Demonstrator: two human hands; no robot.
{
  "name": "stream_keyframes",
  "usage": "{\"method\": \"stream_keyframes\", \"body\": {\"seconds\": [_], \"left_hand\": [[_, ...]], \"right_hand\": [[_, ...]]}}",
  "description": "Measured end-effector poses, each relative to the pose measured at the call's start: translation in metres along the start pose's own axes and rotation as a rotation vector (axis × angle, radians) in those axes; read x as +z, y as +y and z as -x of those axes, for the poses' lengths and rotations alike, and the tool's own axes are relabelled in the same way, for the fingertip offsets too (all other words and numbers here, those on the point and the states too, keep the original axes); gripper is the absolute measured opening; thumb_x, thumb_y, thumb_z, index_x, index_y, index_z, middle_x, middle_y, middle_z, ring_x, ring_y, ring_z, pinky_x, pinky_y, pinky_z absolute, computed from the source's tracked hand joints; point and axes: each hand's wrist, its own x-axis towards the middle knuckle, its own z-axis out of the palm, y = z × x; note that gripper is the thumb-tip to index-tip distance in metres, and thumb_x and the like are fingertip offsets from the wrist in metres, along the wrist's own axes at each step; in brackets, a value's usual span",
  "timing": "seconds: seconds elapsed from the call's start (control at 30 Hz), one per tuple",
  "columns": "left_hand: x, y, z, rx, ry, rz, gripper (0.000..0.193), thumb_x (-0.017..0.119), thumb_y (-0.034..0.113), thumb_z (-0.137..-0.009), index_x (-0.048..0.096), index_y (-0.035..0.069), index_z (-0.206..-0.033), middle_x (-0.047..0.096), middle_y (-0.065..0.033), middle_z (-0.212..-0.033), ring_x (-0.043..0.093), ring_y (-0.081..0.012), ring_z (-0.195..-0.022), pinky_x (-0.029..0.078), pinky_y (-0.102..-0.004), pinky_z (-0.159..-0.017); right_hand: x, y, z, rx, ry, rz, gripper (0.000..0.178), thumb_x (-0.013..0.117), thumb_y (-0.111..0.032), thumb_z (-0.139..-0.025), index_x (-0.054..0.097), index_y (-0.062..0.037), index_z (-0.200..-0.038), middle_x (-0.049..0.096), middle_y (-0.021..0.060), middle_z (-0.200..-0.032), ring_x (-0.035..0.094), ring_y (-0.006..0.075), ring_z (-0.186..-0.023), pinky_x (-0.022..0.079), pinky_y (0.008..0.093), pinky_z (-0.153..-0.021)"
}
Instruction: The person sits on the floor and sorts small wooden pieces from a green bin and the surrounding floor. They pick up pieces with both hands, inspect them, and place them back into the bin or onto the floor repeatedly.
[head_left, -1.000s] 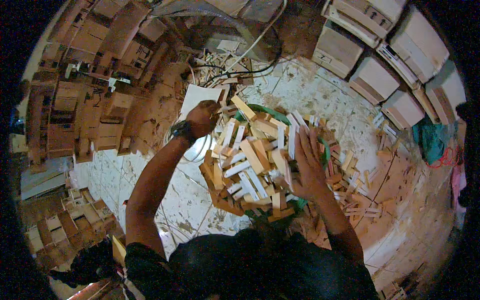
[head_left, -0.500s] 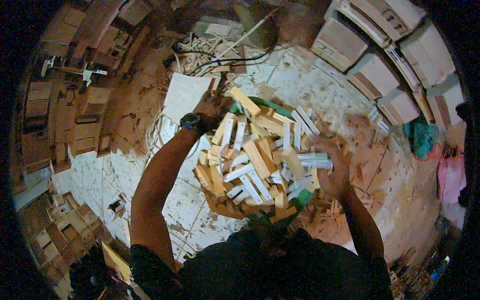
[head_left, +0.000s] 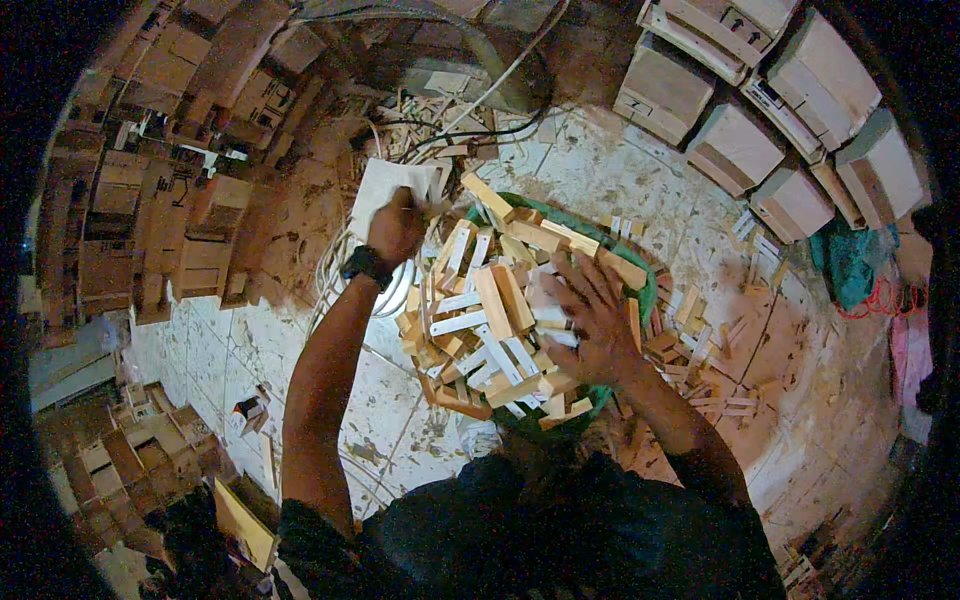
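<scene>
Dim overall, uneven exposure. Brightest zone is mid-frame: pale floor tiles [head_left: 375,425], the white board [head_left: 378,190] and white-faced pieces in the wood-block pile [head_left: 502,300]; some of those faces wash out. Floor to the right goes brown and murky. Stacked cartons [head_left: 738,150] at upper right catch moderate light; left-hand boxes [head_left: 115,185] are darker. Black shirt [head_left: 560,530] is near-black, little detail. Left hand [head_left: 397,225] mostly shadowed, fingers soft. Right hand [head_left: 595,310] slightly smeared, fingertips worst. Grainy colour speckle in the darks. Strong fisheye: straight edges bow outward, corners vignette to black. Can't pin down the light source.
</scene>
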Motion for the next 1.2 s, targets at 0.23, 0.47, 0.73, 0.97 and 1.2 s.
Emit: {"method": "stream_keyframes", "body": {"seconds": [0.23,0.47,0.73,0.97,1.2], "left_hand": [[-0.051,0.068,0.023,-0.116,0.316,0.899,0.018,0.063,0.021,-0.091,0.062,0.007,-0.103,0.066,-0.0031,-0.091,0.062,-0.0111,-0.075,0.049,-0.0262,-0.062],[-0.065,0.194,0.066,-0.016,-0.188,1.169,0.021,0.071,0.016,-0.085,0.066,0.002,-0.101,0.069,-0.005,-0.088,0.064,-0.0112,-0.078,0.053,-0.0271,-0.068],[-0.033,0.246,0.082,0.398,-0.279,0.548,0.026,0.066,0.014,-0.083,0.064,0.002,-0.106,0.068,-0.0108,-0.095,0.064,-0.0221,-0.082,0.052,-0.032,-0.071],[0.074,0.258,0.12,1.206,-0.193,-0.131,0.041,0.056,0.022,-0.08,0.061,0.003,-0.115,0.054,-0.0189,-0.124,0.044,-0.0373,-0.125,0.035,-0.0525,-0.104],[0.068,0.238,0.114,1.046,-0.555,-0.2,0.043,0.056,0.028,-0.082,0.056,0.01,-0.121,0.053,-0.019,-0.116,0.054,-0.0411,-0.107,0.055,-0.0475,-0.076]], "right_hand": [[0.014,-0.002,-0.018,0.272,-0.144,0.035,0.09,0.067,-0.052,-0.076,0.029,-0.012,-0.146,0.016,0.0194,-0.153,0.019,0.0368,-0.141,0.012,0.053,-0.115],[-0.041,0.0,-0.009,0.25,0.171,-0.471,0.068,0.071,-0.034,-0.08,0.044,-0.0038,-0.135,0.049,0.0196,-0.132,0.048,0.0321,-0.123,0.037,0.0439,-0.103],[-0.1,0.01,0.027,0.707,0.594,-0.419,0.01,0.063,-0.011,-0.086,0.058,-0.0032,-0.09,0.062,0.0052,-0.071,0.058,0.0134,-0.058,0.047,0.0293,-0.054],[-0.075,0.029,0.049,0.748,0.429,-0.327,0.027,0.063,-0.007,-0.086,0.055,0.0002,-0.111,0.065,0.0072,-0.081,0.061,0.0114,-0.072,0.05,0.0268,-0.063],[-0.085,0.008,0.065,0.922,0.335,-0.113,0.054,0.07,-0.011,-0.08,0.048,-0.0033,-0.129,0.068,0.0124,-0.085,0.066,0.016,-0.073,0.053,0.0312,-0.065]]}}
